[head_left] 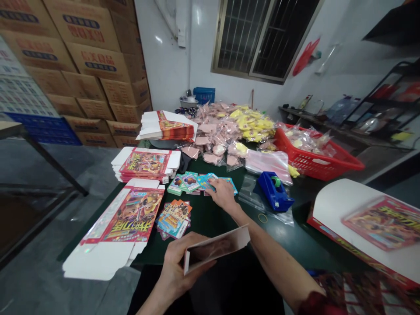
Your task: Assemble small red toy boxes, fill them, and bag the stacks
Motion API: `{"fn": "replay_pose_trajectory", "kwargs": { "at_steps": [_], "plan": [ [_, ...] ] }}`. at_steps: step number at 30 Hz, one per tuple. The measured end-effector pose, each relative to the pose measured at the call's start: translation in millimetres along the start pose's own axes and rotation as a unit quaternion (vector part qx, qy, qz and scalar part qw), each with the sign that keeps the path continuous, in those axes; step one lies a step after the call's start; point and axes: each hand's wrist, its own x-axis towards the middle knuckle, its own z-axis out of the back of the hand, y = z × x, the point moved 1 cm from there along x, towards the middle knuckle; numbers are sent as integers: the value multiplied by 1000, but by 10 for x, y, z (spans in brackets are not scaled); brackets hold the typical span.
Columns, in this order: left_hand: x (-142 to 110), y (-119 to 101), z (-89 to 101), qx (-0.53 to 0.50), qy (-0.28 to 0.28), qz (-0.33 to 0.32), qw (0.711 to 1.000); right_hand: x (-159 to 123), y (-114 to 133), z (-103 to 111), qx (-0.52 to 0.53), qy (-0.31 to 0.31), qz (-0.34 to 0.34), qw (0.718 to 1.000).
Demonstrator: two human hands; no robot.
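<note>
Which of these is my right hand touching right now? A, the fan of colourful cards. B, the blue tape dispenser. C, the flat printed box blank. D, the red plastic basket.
A: the right hand lies on the fanned colourful cards, while the left hand holds a folded white carton.

Folded white cardboard box [216,249], tilted
</note>
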Motion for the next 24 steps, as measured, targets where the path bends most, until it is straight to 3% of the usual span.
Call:
{"fn": "replay_pose_trajectory", "kwargs": {
  "at_steps": [4,12,18,24],
  "plan": [
    [-28,4,2,-30,20,-10,999,-26,101,-27,-28,5,44,999],
    [-150,142,-78,-92,-6,-134,987,-49,91,-105,-32,-21,95,995],
    [-120,122,-56,-74,-9,-123,990,-95,-37,-20,-13,-40,160,986],
    [-120,97,-33,-31,8,-108,994,-101,-40,-112,-22,-84,175,981]
  ]
}}
